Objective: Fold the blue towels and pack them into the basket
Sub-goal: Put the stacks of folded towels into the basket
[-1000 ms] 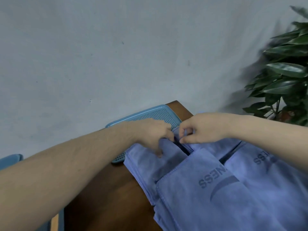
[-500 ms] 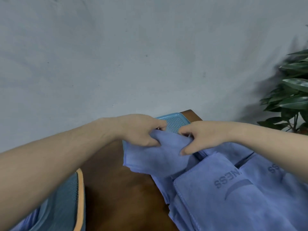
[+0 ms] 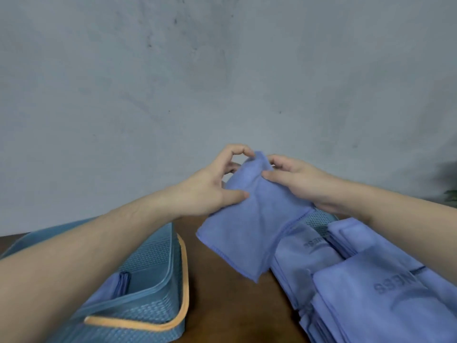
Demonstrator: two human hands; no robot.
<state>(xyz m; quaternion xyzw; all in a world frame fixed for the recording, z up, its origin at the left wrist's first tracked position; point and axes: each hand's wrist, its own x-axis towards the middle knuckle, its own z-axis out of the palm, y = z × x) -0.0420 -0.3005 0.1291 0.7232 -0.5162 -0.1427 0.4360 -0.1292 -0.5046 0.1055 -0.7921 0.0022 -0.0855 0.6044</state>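
Overhead, two hands are seen on one raised blue towel. Left hand: thumb is pressed on the towel's left edge, index and another fingertip are curled to pinch the top corner. Right hand: thumb and fingers are closed on the upper right edge. The towel is held clear of the table, its lower corner hanging free over the wood.

Counted: one towel in hand; one stack of towels at lower right, at least four layers visible, exact number not to be told from the edges. One basket at lower left; one folded towel is seen inside it, largely hidden by the left forearm. One perforated blue tray is partly covered by the stack and the held towel.

Around: a grey wall behind; a few dark leaves at the right border.

Textures: towels soft, matte, stitched hems, dark lettering printed on two. Basket of blue mesh, orange trim along the rim, rounded corners. Table dark brown, smooth, slightly glossy
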